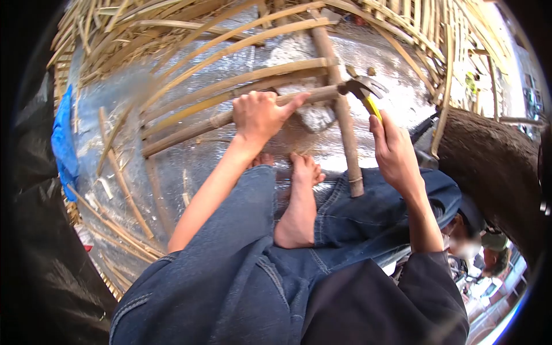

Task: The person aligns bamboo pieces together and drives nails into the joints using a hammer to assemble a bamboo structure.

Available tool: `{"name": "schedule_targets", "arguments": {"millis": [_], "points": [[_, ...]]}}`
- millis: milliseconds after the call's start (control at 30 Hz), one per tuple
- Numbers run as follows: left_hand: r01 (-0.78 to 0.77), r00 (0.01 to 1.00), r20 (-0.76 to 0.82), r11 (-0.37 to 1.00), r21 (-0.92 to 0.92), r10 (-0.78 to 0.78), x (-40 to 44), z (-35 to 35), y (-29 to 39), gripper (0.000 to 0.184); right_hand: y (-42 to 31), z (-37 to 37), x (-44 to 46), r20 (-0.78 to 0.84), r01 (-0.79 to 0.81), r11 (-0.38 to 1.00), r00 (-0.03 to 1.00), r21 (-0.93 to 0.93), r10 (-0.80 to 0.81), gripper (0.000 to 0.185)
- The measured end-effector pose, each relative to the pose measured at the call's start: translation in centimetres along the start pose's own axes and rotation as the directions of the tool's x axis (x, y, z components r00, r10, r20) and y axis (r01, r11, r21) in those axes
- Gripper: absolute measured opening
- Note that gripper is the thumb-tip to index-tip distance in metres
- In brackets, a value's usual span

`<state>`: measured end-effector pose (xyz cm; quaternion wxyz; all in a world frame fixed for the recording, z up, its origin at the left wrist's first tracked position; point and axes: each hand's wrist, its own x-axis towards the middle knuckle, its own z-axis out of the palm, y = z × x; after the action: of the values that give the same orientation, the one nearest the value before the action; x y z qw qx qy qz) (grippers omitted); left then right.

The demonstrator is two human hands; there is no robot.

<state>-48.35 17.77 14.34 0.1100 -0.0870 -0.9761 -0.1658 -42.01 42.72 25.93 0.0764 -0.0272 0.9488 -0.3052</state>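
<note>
Head view: over the silvery floor sheet's [195,172] middle, the pole [213,123] is being gripped by the left hand [253,116]; toward the right edge, the hammer [371,106] is being gripped by the right hand [394,150]. Control is probably being helped by bracing the crosspiece [347,129] firmly.

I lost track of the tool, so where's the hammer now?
In the head view, the hammer is in the right hand, its head beside the crosspiece.

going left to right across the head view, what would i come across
blue plastic sheet → left hand → pole with its end by the knee → right hand → thick brown log
</note>
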Motion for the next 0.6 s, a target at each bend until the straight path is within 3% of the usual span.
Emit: {"name": "schedule_targets", "arguments": {"millis": [267, 333, 367, 400, 500, 533, 600], "points": [[-0.042, 0.999, -0.022, 0.999, 0.013, 0.043, 0.0, 0.1, -0.1, 0.085, -2.7, -2.6, 1.0, 0.034, -0.066, 0.99, 0.997, 0.125, 0.062, 0.027], [-0.051, 0.997, -0.064, 0.998, 0.022, 0.053, 0.1, -0.1, -0.1, 0.085, -1.6, -1.6, 1.3, 0.179, -0.117, 0.992, 0.976, -0.038, 0.122, 0.028], [-0.052, 0.996, -0.072, 0.998, 0.018, 0.053, 0.2, -0.2, -0.1, 0.085, -1.4, -1.5, 1.4, 0.127, 0.029, 0.999, 0.992, -0.032, -0.025, 0.031], [-0.047, 0.998, -0.042, 0.999, 0.01, 0.048, 0.2, -0.3, -0.1, 0.084, -1.4, -1.8, 1.3, 0.126, 0.033, 0.999, 0.992, -0.04, -0.028, 0.031], [-0.026, 0.999, -0.024, 1.0, -0.009, 0.025, -0.1, -0.3, -0.1, 0.084, -4.1, -3.8, 1.3, 0.069, -0.22, 0.964, 0.975, 0.146, 0.212, 0.037], [-0.03, 0.998, -0.048, 0.999, -0.018, 0.03, 0.1, -0.2, 0.0, 0.085, -3.8, -3.9, 1.8, 0.003, -0.119, 0.978, 0.993, 0.169, 0.121, 0.038], [-0.053, 0.996, -0.073, 0.999, -0.007, 0.052, 0.1, 0.2, -0.1, 0.085, -3.2, -3.6, 2.4, 0.034, -0.125, 0.988, 0.992, 0.09, 0.122, 0.037]]}}
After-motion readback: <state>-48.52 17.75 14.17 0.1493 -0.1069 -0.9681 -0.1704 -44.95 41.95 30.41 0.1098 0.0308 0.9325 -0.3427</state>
